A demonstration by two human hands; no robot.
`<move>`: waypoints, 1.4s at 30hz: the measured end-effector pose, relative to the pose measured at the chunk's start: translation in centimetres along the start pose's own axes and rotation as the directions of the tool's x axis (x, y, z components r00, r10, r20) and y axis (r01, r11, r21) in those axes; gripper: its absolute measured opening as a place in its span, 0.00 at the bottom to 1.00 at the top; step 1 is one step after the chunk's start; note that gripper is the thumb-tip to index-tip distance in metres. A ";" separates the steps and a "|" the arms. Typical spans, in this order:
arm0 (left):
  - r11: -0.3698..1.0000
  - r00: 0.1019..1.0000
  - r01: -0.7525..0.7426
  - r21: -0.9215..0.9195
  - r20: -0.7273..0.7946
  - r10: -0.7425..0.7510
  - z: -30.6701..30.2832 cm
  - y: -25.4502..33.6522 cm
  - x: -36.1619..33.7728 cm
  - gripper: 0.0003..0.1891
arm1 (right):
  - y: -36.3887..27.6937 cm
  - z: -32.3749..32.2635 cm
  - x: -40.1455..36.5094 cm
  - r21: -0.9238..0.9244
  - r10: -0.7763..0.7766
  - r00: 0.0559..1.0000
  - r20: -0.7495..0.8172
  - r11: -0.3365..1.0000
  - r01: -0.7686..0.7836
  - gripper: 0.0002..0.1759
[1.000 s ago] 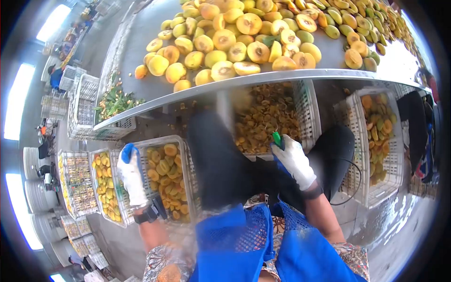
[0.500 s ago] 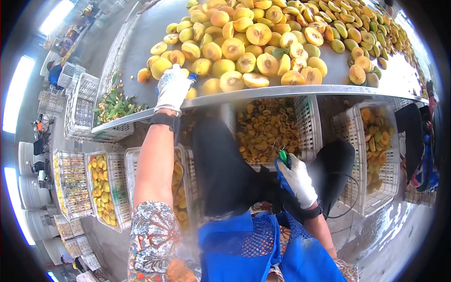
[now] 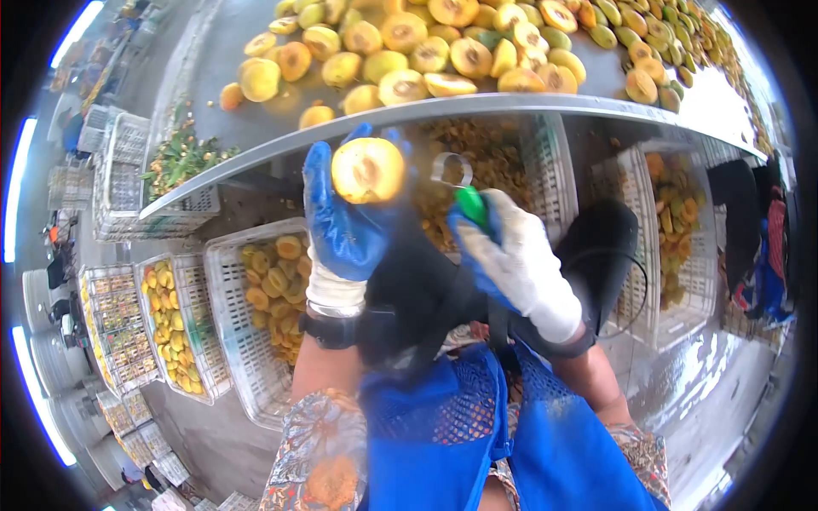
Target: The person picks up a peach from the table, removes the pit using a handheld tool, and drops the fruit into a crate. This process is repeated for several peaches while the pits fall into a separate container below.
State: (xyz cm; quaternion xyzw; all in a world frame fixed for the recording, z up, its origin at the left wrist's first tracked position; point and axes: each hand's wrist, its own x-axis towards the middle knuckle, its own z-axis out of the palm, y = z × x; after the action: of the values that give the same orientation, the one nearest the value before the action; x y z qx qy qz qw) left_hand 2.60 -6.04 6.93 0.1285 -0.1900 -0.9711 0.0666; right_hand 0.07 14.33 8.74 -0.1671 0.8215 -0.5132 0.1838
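My left hand [image 3: 345, 230], in a blue-palmed glove, is closed around a halved fruit [image 3: 368, 169], fingers cupping its rounded back so the cut face with its darker centre is turned up toward the head camera; I judge that grip keeps the flat side open to the tool. My right hand [image 3: 521, 266], in a white glove, is clamped on the green handle of a loop tool [image 3: 454, 175], whose metal loop stands just beside the fruit on its right, not quite touching as far as I can tell. Both hands are raised close together, just below the near edge of the tabletop [image 3: 511, 106], off its surface and above the crates on the floor. On the tabletop a pile of fruit [image 3: 426, 51], whole and halved, lies near that near edge, probably to keep it within an easy reach. Under the tabletop, behind the hands, sits a crate of cut pieces [image 3: 503, 157]. Lower left stands a white crate of yellow halves [image 3: 273, 289], and another crate of halves [image 3: 673, 213] stands to the right. A crate with leaves [image 3: 179, 157] sits past the tabletop's left end. A blue apron [image 3: 460, 434] fills the bottom of the view.
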 end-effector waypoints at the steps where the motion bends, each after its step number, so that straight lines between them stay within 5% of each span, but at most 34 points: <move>1: 1.000 0.994 0.016 0.001 -0.106 -0.016 0.3 -1.1 -0.1 0.30 | -0.7 0.3 -0.3 -0.013 -0.037 0.999 0.022 0.999 0.037 0.14; 6: 0.993 0.997 0.028 0.116 -0.074 -0.019 0.8 -4.0 -1.0 0.32 | 0.8 2.5 -0.8 -0.118 -0.277 0.960 -0.039 0.955 0.271 0.16; 11: 0.983 0.997 0.016 0.181 -0.080 -0.002 0.9 -4.7 -1.4 0.29 | 0.9 2.5 -1.5 -0.151 -0.251 0.968 -0.007 0.957 0.247 0.18; 13: 0.917 0.991 -0.101 0.386 -0.044 0.127 0.3 -5.6 -1.5 0.26 | 1.1 2.8 -1.6 -0.135 -0.247 0.969 -0.018 0.961 0.243 0.18; 15: 0.922 0.990 -0.116 0.370 -0.032 0.138 0.2 -5.9 -1.6 0.24 | 1.5 3.0 -1.7 -0.119 -0.251 0.967 -0.034 0.962 0.245 0.18; 17: 0.991 0.998 -0.034 0.132 -0.046 0.041 0.4 -5.6 -1.7 0.22 | 1.9 3.3 -1.7 -0.123 -0.245 0.969 -0.018 0.963 0.241 0.18; 21: 0.896 0.987 -0.153 0.417 0.016 0.161 -0.4 -6.0 -1.4 0.22 | 2.0 4.0 -1.9 -0.134 -0.246 0.969 0.009 0.960 0.245 0.17; 27: 0.806 0.969 -0.175 0.565 -0.047 0.243 -1.3 -6.8 -1.5 0.26 | 3.3 4.8 -1.7 -0.108 -0.098 0.987 0.125 0.988 0.112 0.18; 31: 0.790 0.969 -0.021 0.613 -0.184 0.168 -2.9 -6.5 -1.0 0.28 | 4.5 5.0 -1.7 -0.066 -0.096 0.975 0.199 0.992 0.111 0.18; 34: 0.677 0.974 -0.025 0.736 -0.134 0.182 -4.7 -6.6 -0.8 0.29 | 4.0 4.6 -1.6 -0.024 0.014 0.964 0.264 1.000 -0.008 0.18; 36: 0.725 0.973 -0.024 0.689 -0.151 0.176 -4.8 -6.9 -0.8 0.29 | 4.2 5.5 -1.0 -0.005 0.135 0.947 0.293 0.990 -0.139 0.17; 39: 0.779 0.968 -0.060 0.624 -0.153 0.197 -4.8 -7.2 -0.6 0.29 | 5.2 6.4 -0.6 0.030 0.071 0.971 0.230 0.996 -0.080 0.18; 42: 0.719 0.969 -0.072 0.691 -0.122 0.215 -5.2 -7.0 -0.7 0.28 | 4.6 5.8 -0.4 0.053 0.166 0.923 0.348 0.979 -0.196 0.17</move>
State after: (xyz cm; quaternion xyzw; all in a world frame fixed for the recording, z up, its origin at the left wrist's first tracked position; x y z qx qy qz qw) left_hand 4.13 -1.30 -0.33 0.2224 -0.5345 -0.8081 0.1083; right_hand 2.74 11.91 2.30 -0.1690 0.7658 -0.4925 0.3774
